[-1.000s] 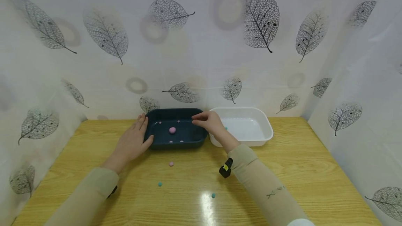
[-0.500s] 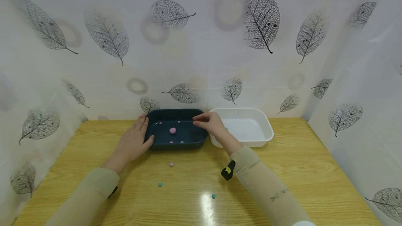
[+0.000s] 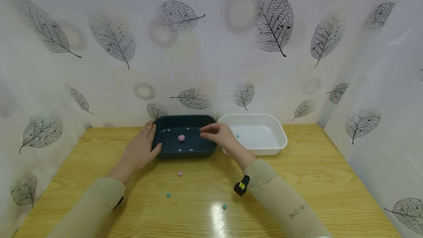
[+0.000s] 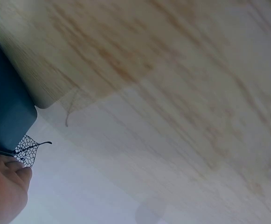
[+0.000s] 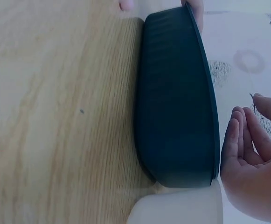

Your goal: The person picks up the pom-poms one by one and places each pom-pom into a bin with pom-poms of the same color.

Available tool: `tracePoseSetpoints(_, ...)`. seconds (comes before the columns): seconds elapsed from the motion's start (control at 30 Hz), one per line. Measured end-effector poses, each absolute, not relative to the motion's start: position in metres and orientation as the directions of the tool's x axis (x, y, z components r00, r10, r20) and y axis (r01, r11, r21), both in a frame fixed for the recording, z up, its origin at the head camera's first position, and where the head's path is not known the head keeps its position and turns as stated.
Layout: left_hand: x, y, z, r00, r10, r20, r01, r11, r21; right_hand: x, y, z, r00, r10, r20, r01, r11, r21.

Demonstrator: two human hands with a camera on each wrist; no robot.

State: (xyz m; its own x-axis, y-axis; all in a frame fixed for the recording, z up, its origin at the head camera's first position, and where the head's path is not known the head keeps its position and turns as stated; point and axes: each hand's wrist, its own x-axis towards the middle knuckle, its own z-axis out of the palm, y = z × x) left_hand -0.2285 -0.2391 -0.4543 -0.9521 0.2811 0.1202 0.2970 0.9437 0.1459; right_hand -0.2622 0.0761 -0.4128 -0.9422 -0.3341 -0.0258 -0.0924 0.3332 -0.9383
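Observation:
My left hand (image 3: 140,148) rests against the left end of a dark blue tray (image 3: 185,154), fingers straight along its outer side and thumb near the front corner. In that tray lie a larger pink ball (image 3: 181,138) and several tiny pink balls (image 3: 168,130). Over the tray's right end hovers my right hand (image 3: 222,135). In the right wrist view, a gap shows between its thumb (image 5: 268,109) and its bent fingers, with nothing visible between them. A white tray (image 3: 283,139) stands to the right, with a small teal ball (image 3: 238,136) inside.
On the wooden table (image 3: 148,216), in front of the trays, lie a small pink ball (image 3: 180,173) and two teal balls, one to the left (image 3: 168,195) and one to the right (image 3: 224,206). Behind hangs a leaf-patterned curtain (image 3: 211,47).
My right hand has shifted slightly left and lower over the dark blue tray, showing more of the white tray's left rim. My left hand and the balls have stayed put.

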Motion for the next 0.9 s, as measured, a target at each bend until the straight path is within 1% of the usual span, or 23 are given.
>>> tracePoseSetpoints(0.2, -0.229, -0.239, -0.455, -0.952, 0.281, 0.119, 0.297, 0.944, 0.144, -0.254, 0.072, -0.413, -0.931, -0.366, -0.01, -0.138, 0.376, -0.916)
tracePoseSetpoints(0.3, -0.229, -0.239, -0.455, -0.952, 0.281, 0.119, 0.296, 0.944, 0.146, -0.249, 0.07, -0.414, -0.919, -0.394, -0.003, -0.155, 0.368, -0.917)
tracePoseSetpoints(0.53, -0.228, -0.238, -0.452, -0.953, 0.279, 0.119, 0.295, 0.944, 0.15, -0.235, 0.062, -0.416, -0.895, -0.445, -0.021, -0.136, 0.318, -0.938)
tracePoseSetpoints(0.67, -0.228, -0.238, -0.452, -0.953, 0.279, 0.119, 0.295, 0.944, 0.15, -0.227, 0.058, -0.418, -0.882, -0.47, -0.034, -0.14, 0.33, -0.934)
tracePoseSetpoints(0.9, -0.228, -0.238, -0.453, -0.952, 0.278, 0.127, 0.296, 0.943, 0.154, -0.214, 0.051, -0.42, -0.842, -0.539, -0.01, -0.204, 0.336, -0.92)
